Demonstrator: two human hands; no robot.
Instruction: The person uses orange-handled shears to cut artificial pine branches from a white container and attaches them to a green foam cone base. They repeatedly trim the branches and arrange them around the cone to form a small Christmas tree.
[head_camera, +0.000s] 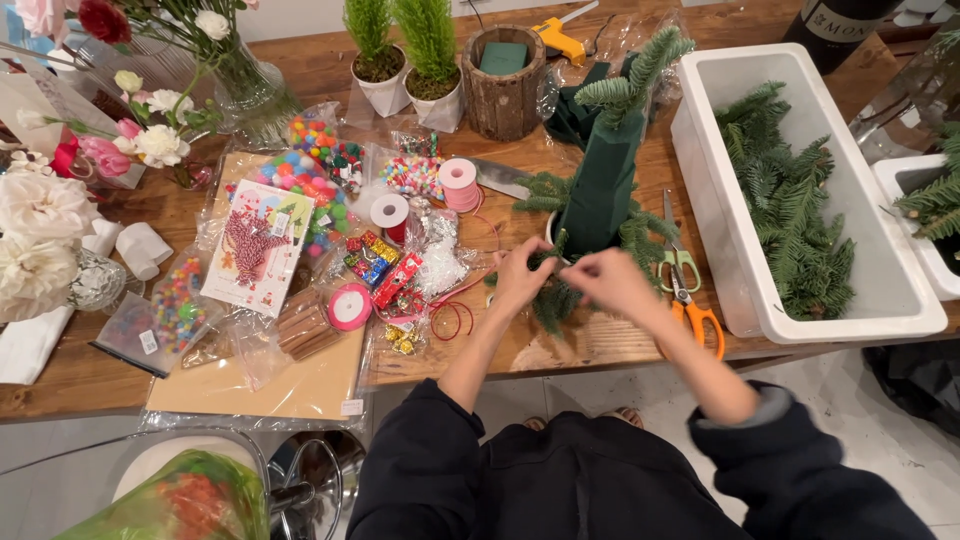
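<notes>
Sprig (553, 262) seemingly between both hands.

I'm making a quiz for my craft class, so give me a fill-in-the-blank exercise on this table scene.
1. Both hands work at the base of a dark green foam ____.
2. The white tub holds cut ____ sprigs.
3. The scissors beside the right hand have ____ handles.
4. The hot glue gun is ____.

Missing words: cone; evergreen; orange; yellow
</notes>
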